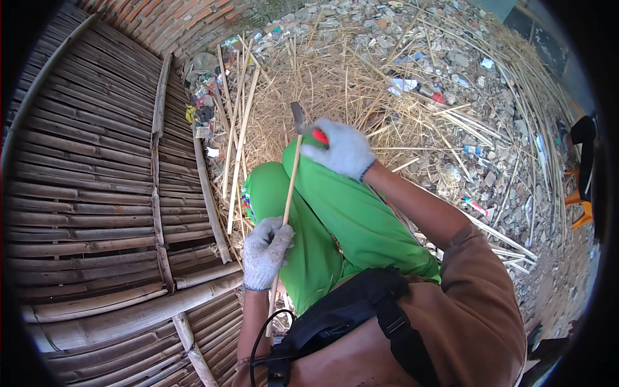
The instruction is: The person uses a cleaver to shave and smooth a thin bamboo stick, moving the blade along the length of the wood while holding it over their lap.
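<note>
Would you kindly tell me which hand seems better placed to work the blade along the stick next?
Probably the right hand: it holds the blade close to the far end of the stick, which the left hand steadies lower down.

There were 2 gloved hands: 1 left hand (266, 251) and 1 right hand (342, 151). There was 1 slender stick (292, 184), 1 dark blade (297, 116), 1 black waist bag (338, 309) and 1 brick wall (167, 26). There were 2 green trouser legs (361, 216). The bamboo slats (90, 206) and straw strands (335, 77) were too many to count.
</note>
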A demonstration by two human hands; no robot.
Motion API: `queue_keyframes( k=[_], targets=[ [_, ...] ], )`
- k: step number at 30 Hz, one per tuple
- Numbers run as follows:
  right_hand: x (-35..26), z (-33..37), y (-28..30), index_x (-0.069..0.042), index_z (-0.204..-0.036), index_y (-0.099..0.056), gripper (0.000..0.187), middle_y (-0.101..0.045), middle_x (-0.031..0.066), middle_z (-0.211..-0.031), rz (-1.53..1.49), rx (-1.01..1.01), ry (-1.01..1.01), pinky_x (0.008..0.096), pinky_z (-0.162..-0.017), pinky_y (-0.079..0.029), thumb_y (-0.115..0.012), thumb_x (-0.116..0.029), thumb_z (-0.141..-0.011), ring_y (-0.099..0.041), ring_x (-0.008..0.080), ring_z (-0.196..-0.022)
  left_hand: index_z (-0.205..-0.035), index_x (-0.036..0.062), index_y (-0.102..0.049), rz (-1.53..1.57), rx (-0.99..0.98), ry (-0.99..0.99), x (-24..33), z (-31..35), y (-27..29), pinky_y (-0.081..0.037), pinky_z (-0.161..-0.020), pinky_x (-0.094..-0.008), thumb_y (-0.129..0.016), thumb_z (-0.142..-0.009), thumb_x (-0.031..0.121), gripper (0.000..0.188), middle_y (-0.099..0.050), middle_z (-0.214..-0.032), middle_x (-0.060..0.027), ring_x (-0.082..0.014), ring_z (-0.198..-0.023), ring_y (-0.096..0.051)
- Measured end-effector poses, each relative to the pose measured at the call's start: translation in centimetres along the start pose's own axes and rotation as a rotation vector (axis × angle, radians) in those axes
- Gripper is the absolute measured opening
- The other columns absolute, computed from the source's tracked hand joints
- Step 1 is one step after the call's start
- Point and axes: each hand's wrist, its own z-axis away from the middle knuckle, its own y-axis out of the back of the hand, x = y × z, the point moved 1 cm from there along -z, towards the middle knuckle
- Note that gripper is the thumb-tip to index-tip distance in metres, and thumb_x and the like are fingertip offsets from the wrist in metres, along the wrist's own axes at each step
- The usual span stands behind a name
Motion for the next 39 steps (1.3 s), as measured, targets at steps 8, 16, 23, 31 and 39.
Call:
queue_keyframes(
  k=[8,16,23,31,39],
  targets=[
    [4.7,-5.2,0.2,-0.005,-0.111,-0.071,0.06,-0.075,0.0237,-0.098,-0.11,0.086,-0.086,0.0498,-0.085,-0.059,-0.066,-0.062,-0.093,-0.075,0.0412,-0.096,-0.109,0.0007,-0.076,-0.386,0.066,-0.277,-0.8,-0.1,-0.1,-0.054,-0.06,-0.0323,-0.075,-0.098,0.017,0.02,-0.067,-0.07,-0.0084,-0.0122,-0.062,-0.065],
    [1.2,-4.9,-1.5,-0.005,-0.114,-0.072,0.066,-0.075,0.0266,-0.106,-0.037,-0.274,0.008,0.0525,-0.091,-0.057,-0.071,-0.063,-0.084,-0.073,0.0426,-0.102,-0.111,0.0008,-0.076,-0.461,0.088,-0.462,1.0,-0.8,-1.6,-0.053,-0.057,-0.0327,-0.074,-0.099,0.017,0.021,-0.068,-0.07,-0.009,-0.0137,-0.058,-0.062],
    [1.5,-4.1,0.3,-0.004,-0.111,-0.072,0.04,-0.075,0.0189,-0.099,-0.315,-0.349,0.187,0.0453,-0.085,-0.057,-0.072,-0.042,-0.096,-0.073,0.0333,-0.091,-0.131,-0.0013,-0.064,0.589,-0.167,0.026,1.4,-1.3,-0.3,-0.037,-0.041,-0.0259,-0.067,-0.103,0.017,0.034,-0.065,-0.074,-0.0068,-0.0112,-0.045,-0.048],
    [-1.0,-2.3,-0.3,-0.002,-0.11,-0.068,0.045,-0.072,0.0216,-0.095,-0.306,-0.068,0.081,0.0466,-0.083,-0.055,-0.067,-0.046,-0.101,-0.069,0.0362,-0.086,-0.133,0.0019,-0.061,0.877,-0.033,-0.34,5.2,-10.7,-3.7,-0.048,-0.062,-0.0282,-0.071,-0.1,0.015,0.036,-0.064,-0.087,-0.0028,-0.0114,-0.069,-0.058],
    [3.3,-0.7,5.0,-0.001,-0.1,-0.067,0.048,-0.068,0.0195,-0.088,-0.237,0.03,0.116,0.0473,-0.08,-0.054,-0.063,-0.049,-0.104,-0.066,0.0362,-0.082,-0.073,0.0188,-0.044,0.977,0.159,-0.373,8.1,-17.5,7.1,-0.028,-0.044,-0.025,-0.061,-0.108,0.022,0.039,-0.037,-0.058,0.0071,-0.0066,-0.046,-0.03]
  ],
)
